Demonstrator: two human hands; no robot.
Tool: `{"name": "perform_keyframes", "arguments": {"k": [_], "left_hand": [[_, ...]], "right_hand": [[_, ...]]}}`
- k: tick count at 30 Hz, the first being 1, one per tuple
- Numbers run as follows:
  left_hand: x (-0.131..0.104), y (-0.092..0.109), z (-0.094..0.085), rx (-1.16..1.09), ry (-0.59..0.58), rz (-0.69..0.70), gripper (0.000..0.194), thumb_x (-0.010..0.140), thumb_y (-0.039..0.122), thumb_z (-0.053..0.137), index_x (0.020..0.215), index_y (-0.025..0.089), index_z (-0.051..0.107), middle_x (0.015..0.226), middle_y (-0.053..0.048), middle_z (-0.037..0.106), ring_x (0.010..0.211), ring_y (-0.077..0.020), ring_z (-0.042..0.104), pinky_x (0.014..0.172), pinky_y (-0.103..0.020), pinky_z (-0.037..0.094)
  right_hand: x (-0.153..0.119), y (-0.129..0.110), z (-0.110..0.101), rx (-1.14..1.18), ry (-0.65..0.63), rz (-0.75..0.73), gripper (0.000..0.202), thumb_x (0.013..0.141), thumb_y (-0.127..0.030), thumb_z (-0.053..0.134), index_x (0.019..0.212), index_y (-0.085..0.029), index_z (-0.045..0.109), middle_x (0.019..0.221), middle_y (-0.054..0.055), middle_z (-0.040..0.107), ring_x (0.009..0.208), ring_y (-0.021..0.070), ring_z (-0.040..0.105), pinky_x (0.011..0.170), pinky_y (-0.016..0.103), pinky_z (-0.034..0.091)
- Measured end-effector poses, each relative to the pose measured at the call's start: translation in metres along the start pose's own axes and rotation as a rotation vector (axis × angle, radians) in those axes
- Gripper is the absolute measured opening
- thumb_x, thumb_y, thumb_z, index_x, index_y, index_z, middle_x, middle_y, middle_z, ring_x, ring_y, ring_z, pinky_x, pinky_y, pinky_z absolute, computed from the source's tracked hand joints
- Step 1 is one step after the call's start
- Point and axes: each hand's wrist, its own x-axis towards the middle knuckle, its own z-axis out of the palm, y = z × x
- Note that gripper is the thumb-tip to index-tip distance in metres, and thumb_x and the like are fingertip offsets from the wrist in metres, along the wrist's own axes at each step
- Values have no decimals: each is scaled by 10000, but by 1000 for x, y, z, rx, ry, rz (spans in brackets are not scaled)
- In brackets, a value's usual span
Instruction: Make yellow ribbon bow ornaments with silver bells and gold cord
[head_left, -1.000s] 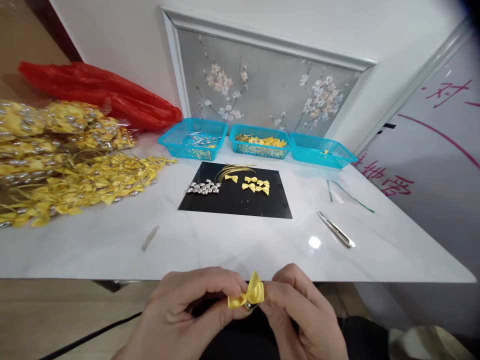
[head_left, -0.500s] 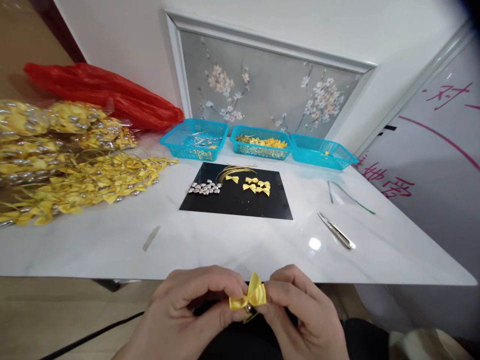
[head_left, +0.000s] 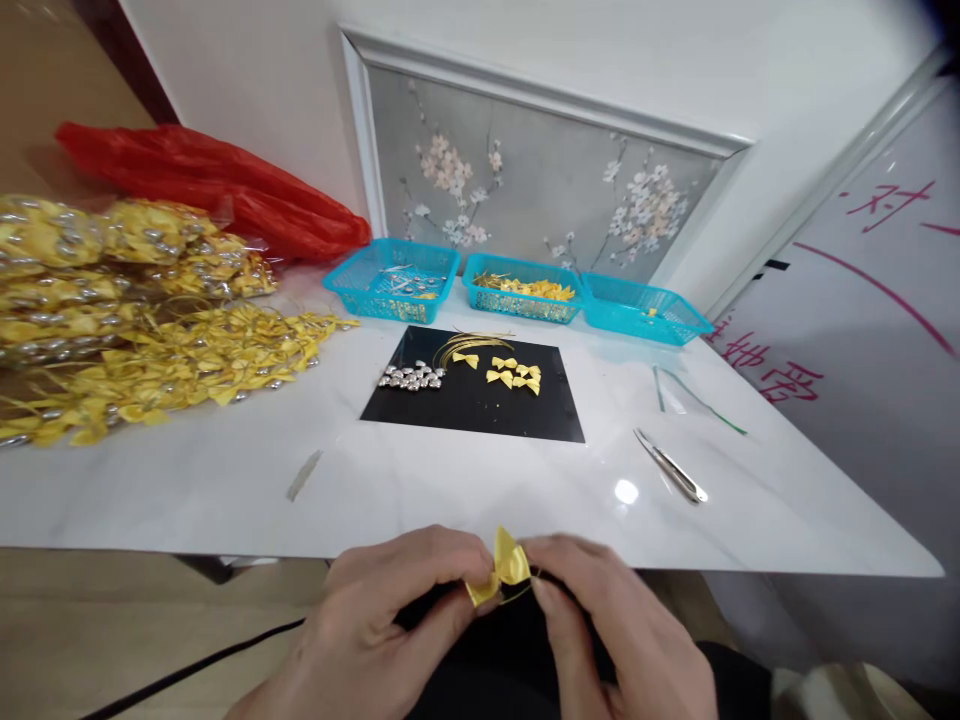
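Just in front of the table's near edge, my left hand (head_left: 397, 610) pinches a yellow ribbon bow (head_left: 512, 560) between thumb and fingertips. A thin yellowish cord (head_left: 516, 596) runs from the bow towards my right hand (head_left: 611, 620), whose thumb and index finger are closed on it. The small bead seen on the bow before is hidden now. Beyond the hands, a black mat (head_left: 465, 415) carries silvery beads (head_left: 411, 377), several small yellow bows (head_left: 514, 373) and a bundle of thin golden cords (head_left: 469, 343).
Three blue baskets (head_left: 390, 300) line the back. Small scissors (head_left: 671, 468) and green strips (head_left: 709, 402) lie on the right. Yellow bow-and-bead strands (head_left: 187, 365) and a red plastic bag (head_left: 217, 190) fill the left. A pale scrap (head_left: 304, 475) is on the white table (head_left: 450, 490).
My right hand has shifted slightly right, away from the bow, and the cord between now shows. The bow has tilted in my left fingers, and its bead has gone out of sight.
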Motion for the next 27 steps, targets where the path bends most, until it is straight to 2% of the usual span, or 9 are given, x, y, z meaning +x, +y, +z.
{"name": "perform_keyframes", "arguments": {"k": [2,5,10,15,18,19,22,25,27], "left_hand": [[-2,-3,1,26,20,19,276,813,-10,605,838,242,715,761,58,799,641,-91,759,659,-97,571],[-5,-7,3,38,-5,9,295,832,-7,618,901,261,718,804,65,801,694,-107,770,696,-123,585],[-9,-9,4,11,-26,-30,277,865,21,621,930,268,728,819,59,800,716,-121,769,704,-151,588],[-10,-10,3,-47,-60,-112,273,860,36,597,925,250,753,835,33,822,740,-149,776,722,-192,588],[-7,-10,3,-204,-92,-299,239,800,43,592,782,225,746,761,22,803,696,-171,741,654,-223,567],[-5,-9,3,-274,-91,-373,210,780,56,611,713,217,727,711,25,785,662,-169,717,608,-221,544],[-2,-10,0,-440,-103,-528,160,778,160,714,623,200,702,614,30,731,585,-144,643,535,-207,482],[-2,-12,-5,-640,-147,-660,126,730,248,858,667,192,764,629,20,729,577,-113,604,553,-186,466],[-5,-15,-8,-794,-155,-733,153,666,259,936,689,195,798,655,7,746,580,-99,603,562,-173,466]], "right_hand": [[2,1,-2,-69,31,-63,242,934,-50,596,1001,-263,691,933,44,760,803,197,747,735,294,628],[5,0,-1,-82,-30,-78,162,958,-107,620,944,-254,686,849,38,706,662,159,688,597,252,590],[8,1,14,-158,-129,-239,294,977,-44,493,971,-227,724,853,50,712,712,163,682,591,254,557],[1,2,37,-128,-56,-185,374,975,-81,369,829,-218,685,789,74,699,664,197,620,577,322,521],[9,-8,33,137,8,-27,234,936,-132,486,795,-244,636,726,45,656,656,205,627,592,337,539],[17,-13,28,325,-111,53,191,932,-149,540,791,-250,622,753,40,660,678,201,653,591,322,556],[57,-22,11,549,-336,141,150,1001,-253,552,854,-258,581,779,9,656,662,164,701,541,260,593],[105,-16,9,972,-509,372,173,1044,-347,492,894,-266,462,792,-50,597,500,88,611,474,241,592],[128,0,18,1020,-372,391,156,1040,-310,485,897,-262,444,755,-81,553,530,59,554,642,280,646]]}}
